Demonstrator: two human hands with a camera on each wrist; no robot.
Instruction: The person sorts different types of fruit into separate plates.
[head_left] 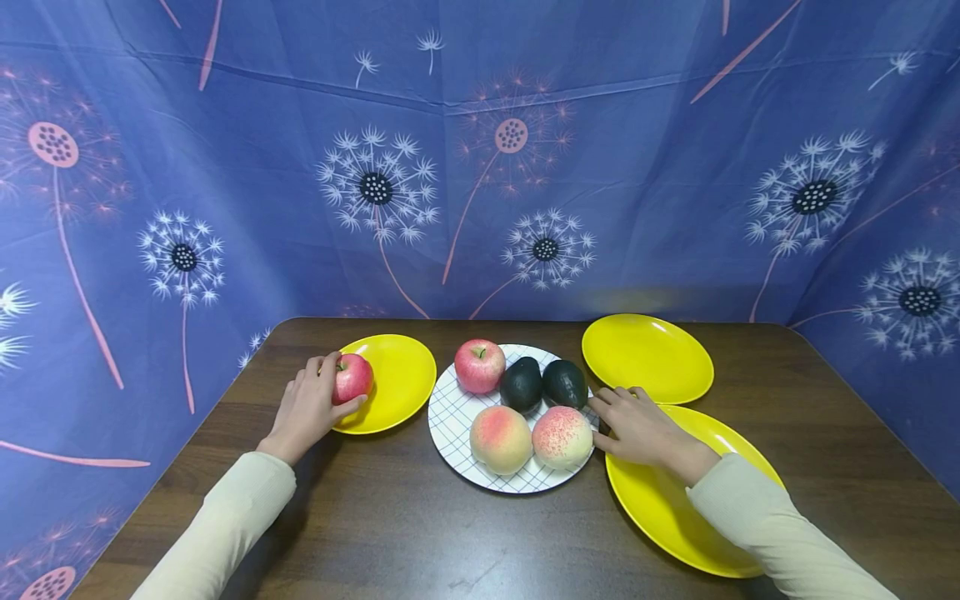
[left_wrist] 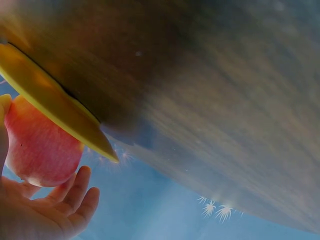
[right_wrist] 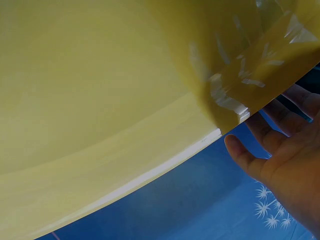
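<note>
At the left, my left hand [head_left: 306, 406] holds a red apple [head_left: 352, 378] over the near-left part of a small yellow plate [head_left: 405, 379]. In the left wrist view, the thumb and fingers lie around the apple [left_wrist: 44, 142]. My right hand [head_left: 641, 427] reaches across a large yellow plate [head_left: 697, 517] to the right edge of a white checked plate [head_left: 457, 454]. Its fingers are extended in the right wrist view, beside a dark surface mostly hidden by them. Nearest that hand are a dark avocado [head_left: 565, 384] and a speckled peach [head_left: 562, 437].
The white plate also bears another apple [head_left: 480, 367], a second avocado [head_left: 521, 384] and another peach [head_left: 501, 439]. Another yellow plate [head_left: 648, 358] stands at the back right, next to the large one. A blue dandelion-print cloth [head_left: 465, 158] hangs behind the wooden table [head_left: 420, 542].
</note>
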